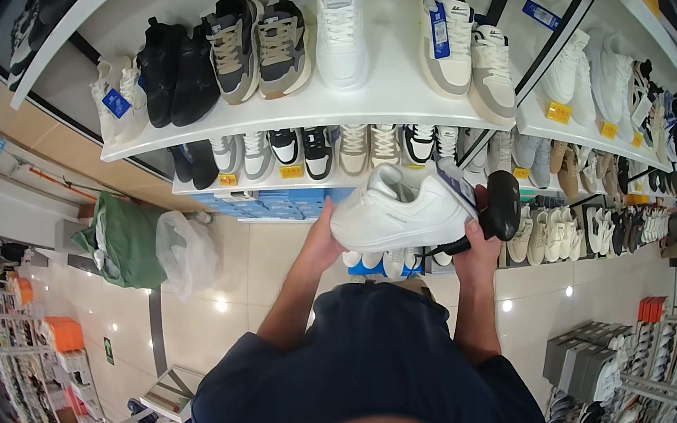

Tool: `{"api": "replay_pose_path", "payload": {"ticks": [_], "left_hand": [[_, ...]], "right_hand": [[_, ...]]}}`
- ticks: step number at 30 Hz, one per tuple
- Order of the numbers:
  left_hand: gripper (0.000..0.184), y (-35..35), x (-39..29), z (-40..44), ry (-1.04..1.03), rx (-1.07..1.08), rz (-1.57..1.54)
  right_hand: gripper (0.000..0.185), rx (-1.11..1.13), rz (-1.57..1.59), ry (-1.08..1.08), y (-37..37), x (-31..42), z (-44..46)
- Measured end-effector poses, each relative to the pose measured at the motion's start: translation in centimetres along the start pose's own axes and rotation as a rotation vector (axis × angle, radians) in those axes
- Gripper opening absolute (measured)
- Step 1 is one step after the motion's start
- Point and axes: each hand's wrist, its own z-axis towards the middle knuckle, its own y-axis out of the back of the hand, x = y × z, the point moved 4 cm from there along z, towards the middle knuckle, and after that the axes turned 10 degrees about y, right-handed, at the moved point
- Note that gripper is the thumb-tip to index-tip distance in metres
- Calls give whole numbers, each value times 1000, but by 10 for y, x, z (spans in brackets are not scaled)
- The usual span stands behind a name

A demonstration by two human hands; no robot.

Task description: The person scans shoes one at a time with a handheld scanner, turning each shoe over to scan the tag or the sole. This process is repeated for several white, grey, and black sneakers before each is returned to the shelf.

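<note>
A white sneaker (405, 215) is held level between my two hands, in front of the shelf. My left hand (323, 242) is closed around its left end, with the thumb up along the side. My right hand (479, 250) grips the other end, where a blue-and-white tag (458, 184) hangs by the laces. A glossy black object with a rounded end (502, 206) is also at my right hand, its kind unclear. Part of it and of the right fingers is hidden behind the shoe.
A white display shelf (274, 115) curves ahead, bearing several pairs of sneakers, with a lower row under it. A green bag (130, 241) and a clear plastic bag (184, 252) are on the tiled floor at left. Grey boxes (582, 364) and shoe racks stand at right.
</note>
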Motion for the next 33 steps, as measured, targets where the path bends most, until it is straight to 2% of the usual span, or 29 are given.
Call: {"api": "replay_pose_path", "payload": {"ticks": [5, 7, 11, 13, 17, 20, 22, 26, 28, 29, 33], "left_hand": [[66, 26, 13, 10, 3, 67, -81], [69, 29, 22, 5, 86, 793, -194], [74, 44, 44, 8, 122, 694, -59], [78, 18, 38, 0, -35, 575, -7], [77, -23, 24, -11, -84, 519, -72], [69, -57, 2, -13, -173, 454, 18], [65, -75, -14, -8, -277, 226, 39], [60, -115, -36, 8, -426, 137, 53], [57, -120, -45, 24, -479, -54, 80], [52, -126, -53, 31, -519, -50, 76], [54, -139, -78, 70, -515, 0, -14]], "right_hand": [[78, 3, 14, 9, 3, 5, 6], [76, -22, 24, 26, 5, 9, 14], [65, -56, 18, 54, -3, 21, 28], [54, -119, 36, 24, 1, 15, 33], [47, -163, 4, -80, 7, 12, 27], [44, -127, -29, -119, 17, 1, 21], [42, -141, -32, -135, 19, -3, 16], [41, -152, -86, -197, 27, -10, 8], [41, -153, -98, -208, 31, -11, 6], [40, -160, -98, -215, 33, -11, 5], [43, -166, -85, -222, 44, -13, 4]]}}
